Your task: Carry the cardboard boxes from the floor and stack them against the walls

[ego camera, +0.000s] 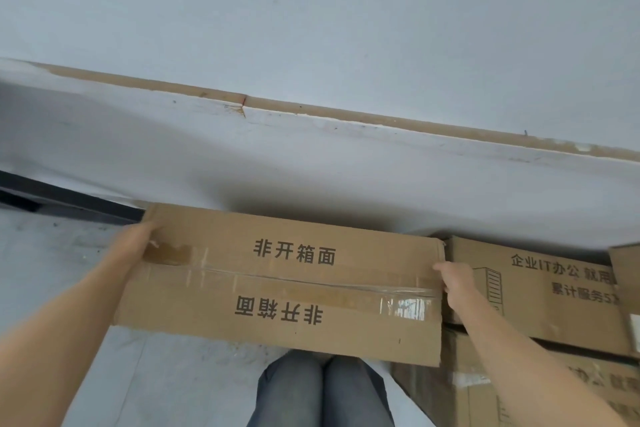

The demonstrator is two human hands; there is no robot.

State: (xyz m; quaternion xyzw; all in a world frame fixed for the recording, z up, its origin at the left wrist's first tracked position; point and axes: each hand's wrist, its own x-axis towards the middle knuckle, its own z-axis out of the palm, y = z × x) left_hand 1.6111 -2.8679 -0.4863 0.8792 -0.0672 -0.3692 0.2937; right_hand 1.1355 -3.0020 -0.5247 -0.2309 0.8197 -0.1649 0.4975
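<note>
cardboard box point(280, 284), taped face up, sits at 6 o'clock in your view, held over your knees point(325, 388) near the white wall point(311, 28). stacked boxes point(540, 291) lie just beside its 3 o'clock end. your left hand point(138, 239) clasps the 9 o'clock end, fingers hidden; your right hand point(453, 279) curls over the 3 o'clock edge.

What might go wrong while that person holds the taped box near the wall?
The left hand and right hand grip only the ends of the held box, so it might slip. Its right end sits close beside the stacked boxes; the right fingers could get pinched there, or the stack nudged.
</note>
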